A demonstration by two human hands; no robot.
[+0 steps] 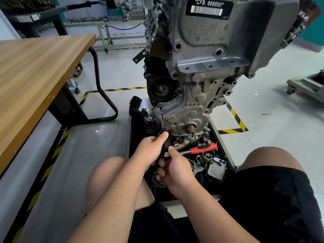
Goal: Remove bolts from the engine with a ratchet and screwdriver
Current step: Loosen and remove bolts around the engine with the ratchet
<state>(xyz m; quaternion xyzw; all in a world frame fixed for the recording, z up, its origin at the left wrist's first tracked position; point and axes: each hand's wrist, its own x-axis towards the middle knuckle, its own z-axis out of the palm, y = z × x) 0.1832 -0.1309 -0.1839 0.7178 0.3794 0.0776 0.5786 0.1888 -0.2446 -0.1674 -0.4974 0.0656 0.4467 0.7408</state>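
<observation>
Floor tray [225,154] of parts [215,167]; left hand [150,149] around screwdriver [161,117], right hand [175,171] around ratchet [203,148].

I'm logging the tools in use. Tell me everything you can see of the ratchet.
The ratchet has a red grip with a black patch, a bright metal shank and a metal head. It lies roughly level, grip pointing right, above loose parts below the engine. The right hand pinches it at the head end, next to the butt of the screwdriver that the left hand grips. Fingers hide whether head and screwdriver are joined.
</observation>
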